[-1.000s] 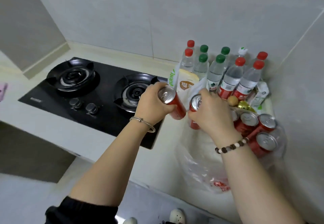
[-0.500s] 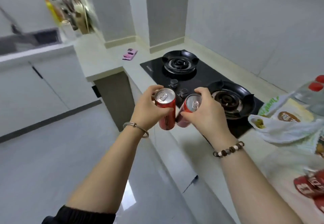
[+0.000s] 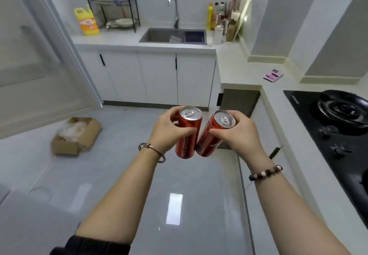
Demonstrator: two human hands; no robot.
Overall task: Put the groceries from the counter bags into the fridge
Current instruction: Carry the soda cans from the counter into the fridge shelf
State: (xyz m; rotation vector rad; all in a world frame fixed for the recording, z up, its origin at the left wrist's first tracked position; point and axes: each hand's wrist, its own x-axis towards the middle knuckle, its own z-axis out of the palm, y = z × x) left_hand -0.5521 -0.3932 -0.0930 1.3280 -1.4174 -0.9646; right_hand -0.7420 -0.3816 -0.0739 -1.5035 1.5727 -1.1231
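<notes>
Your left hand (image 3: 166,130) grips the left can (image 3: 188,133), fingers curled around its far side, thumb on the near side below the rim. Your right hand (image 3: 238,133) wraps the right can (image 3: 214,133) likewise; it tilts leftward, its base touching the left can's. Both are held above the floor (image 3: 139,175), left of the stove (image 3: 326,127).

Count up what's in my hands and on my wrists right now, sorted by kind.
Red cans: 2, left can in left hand, right can in right hand
Bracelets: 2, metal bangle, bead bracelet
Total: 4
</notes>
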